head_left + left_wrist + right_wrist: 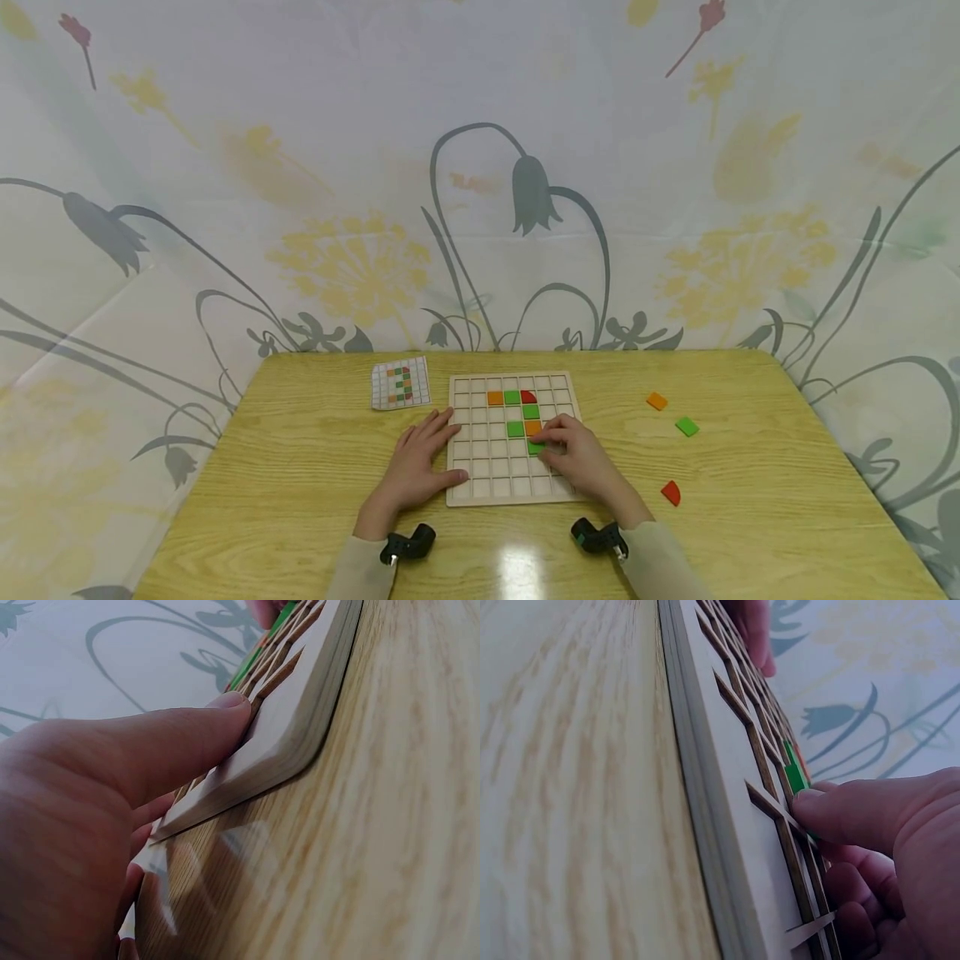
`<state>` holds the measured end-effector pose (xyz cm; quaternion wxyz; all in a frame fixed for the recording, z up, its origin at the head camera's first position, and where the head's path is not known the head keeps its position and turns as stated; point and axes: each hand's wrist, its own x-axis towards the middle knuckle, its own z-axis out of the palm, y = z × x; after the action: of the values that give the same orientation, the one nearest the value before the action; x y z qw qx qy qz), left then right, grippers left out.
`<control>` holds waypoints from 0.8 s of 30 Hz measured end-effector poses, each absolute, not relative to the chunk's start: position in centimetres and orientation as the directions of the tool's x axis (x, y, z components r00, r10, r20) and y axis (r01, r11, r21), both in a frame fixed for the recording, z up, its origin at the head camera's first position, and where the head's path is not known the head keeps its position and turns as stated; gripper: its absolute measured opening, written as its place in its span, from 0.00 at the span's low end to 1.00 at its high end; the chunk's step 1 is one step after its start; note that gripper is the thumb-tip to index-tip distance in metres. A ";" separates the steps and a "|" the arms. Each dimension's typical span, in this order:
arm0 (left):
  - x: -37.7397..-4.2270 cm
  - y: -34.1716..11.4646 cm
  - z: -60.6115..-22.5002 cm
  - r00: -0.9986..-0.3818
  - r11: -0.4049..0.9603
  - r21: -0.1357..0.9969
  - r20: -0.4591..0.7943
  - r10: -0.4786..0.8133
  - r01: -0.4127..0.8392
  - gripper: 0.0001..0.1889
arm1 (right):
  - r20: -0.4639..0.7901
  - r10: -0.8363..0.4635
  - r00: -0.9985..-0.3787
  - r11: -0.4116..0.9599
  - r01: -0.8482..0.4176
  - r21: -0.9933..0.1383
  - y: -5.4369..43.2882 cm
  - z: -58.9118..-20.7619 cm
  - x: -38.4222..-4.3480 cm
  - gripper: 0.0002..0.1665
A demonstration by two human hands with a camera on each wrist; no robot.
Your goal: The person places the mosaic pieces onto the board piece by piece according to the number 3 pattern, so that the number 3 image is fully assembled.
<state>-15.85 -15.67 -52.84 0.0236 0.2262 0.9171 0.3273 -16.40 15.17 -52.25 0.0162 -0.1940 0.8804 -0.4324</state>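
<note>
A wooden grid board (pixel 480 492) lies in front of me. My left hand (pixel 416 465) rests at its left edge, fingers spread, the thumb on the frame near the lower corner. My right hand (pixel 581 457) pinches a green square tile (pixel 796 777) between thumb and fingers, right at a grid cell below an orange tile (pixel 532 427). Other tiles sit in cells above: an orange square (pixel 496 398), a green square (pixel 512 397), a red quarter-circle (pixel 528 397), a green square (pixel 531 412) and another green square (pixel 515 429).
A pattern card (pixel 401 383) with a small coloured grid lies behind my left hand. Right of the board are a loose orange tile (pixel 657 401), a green tile (pixel 687 427) and a red quarter-circle tile (pixel 671 493). A patterned cloth (pixel 480 167) hangs behind the table.
</note>
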 end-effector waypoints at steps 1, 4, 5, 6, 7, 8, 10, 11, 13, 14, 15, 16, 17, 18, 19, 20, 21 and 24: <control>-15.8 -15.7 -52.8 -0.896 0.682 0.613 0.105 0.432 0.400 0.39 | 0.139 -0.356 -0.924 0.549 -0.327 -0.769 15.2 -52.2 -16.4 0.10; -15.9 -15.7 -52.8 -0.894 0.681 0.612 0.103 0.436 0.402 0.39 | 0.139 -0.358 -0.923 0.542 -0.327 -0.774 15.1 -51.9 -16.3 0.10; -15.9 -15.8 -52.8 -0.894 0.682 0.610 0.101 0.437 0.403 0.39 | 0.140 -0.357 -0.924 0.541 -0.327 -0.775 15.1 -51.8 -16.2 0.10; -15.9 -15.8 -52.9 -0.893 0.682 0.610 0.100 0.439 0.404 0.39 | 0.142 -0.355 -0.924 0.539 -0.326 -0.776 15.1 -51.8 -16.2 0.10; -15.9 -15.8 -52.9 -0.892 0.683 0.608 0.101 0.441 0.406 0.39 | 0.143 -0.354 -0.924 0.539 -0.326 -0.777 15.0 -51.7 -16.2 0.10; -15.9 -15.8 -52.9 -0.891 0.684 0.605 0.101 0.442 0.408 0.40 | 0.144 -0.353 -0.925 0.540 -0.327 -0.776 15.0 -51.7 -16.2 0.10; -15.9 -15.8 -52.9 -0.891 0.685 0.602 0.104 0.443 0.411 0.40 | 0.145 -0.349 -0.926 0.543 -0.326 -0.774 15.0 -51.7 -16.3 0.10; -16.0 -15.8 -53.0 -0.890 0.685 0.602 0.104 0.443 0.411 0.40 | 0.146 -0.348 -0.926 0.544 -0.326 -0.773 15.0 -51.7 -16.3 0.10; -16.0 -15.8 -53.0 -0.890 0.683 0.602 0.107 0.443 0.412 0.40 | 0.145 -0.347 -0.927 0.547 -0.326 -0.771 15.0 -51.8 -16.3 0.10; -16.0 -15.8 -53.0 -0.890 0.682 0.604 0.108 0.442 0.412 0.40 | 0.145 -0.346 -0.927 0.549 -0.326 -0.770 15.0 -51.8 -16.4 0.10; -16.0 -15.8 -53.0 -0.890 0.682 0.605 0.108 0.442 0.412 0.40 | 0.145 -0.346 -0.927 0.550 -0.325 -0.769 15.0 -51.8 -16.4 0.10; -16.0 -15.8 -53.0 -0.891 0.682 0.605 0.109 0.441 0.411 0.40 | 0.145 -0.346 -0.927 0.550 -0.325 -0.769 15.0 -51.9 -16.4 0.10; -15.9 -15.8 -53.0 -0.892 0.682 0.606 0.107 0.440 0.409 0.39 | 0.147 -0.348 -0.926 0.550 -0.329 -0.767 15.0 -51.9 -16.4 0.10; -15.9 -15.8 -52.9 -0.892 0.682 0.607 0.106 0.439 0.408 0.39 | 0.150 -0.350 -0.925 0.550 -0.332 -0.767 15.0 -51.9 -16.4 0.10; -15.9 -15.8 -52.9 -0.893 0.684 0.605 0.104 0.438 0.407 0.39 | 0.154 -0.352 -0.923 0.550 -0.336 -0.765 15.0 -51.9 -16.4 0.10; -15.9 -15.8 -52.8 -0.893 0.686 0.604 0.104 0.438 0.406 0.39 | 0.154 -0.350 -0.924 0.548 -0.336 -0.766 15.1 -52.0 -16.4 0.10; -15.9 -15.7 -52.8 -0.894 0.686 0.604 0.104 0.437 0.406 0.39 | 0.158 -0.348 -0.924 0.547 -0.337 -0.766 15.1 -52.0 -16.4 0.10; -15.8 -15.7 -52.7 -0.894 0.687 0.604 0.102 0.436 0.404 0.39 | 0.176 -0.337 -0.925 0.539 -0.342 -0.770 15.4 -52.2 -16.5 0.11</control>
<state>-15.84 -15.67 -52.75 0.0247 0.2286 0.9182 0.3225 -16.48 15.37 -52.22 -0.0031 -0.1935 0.8772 -0.4394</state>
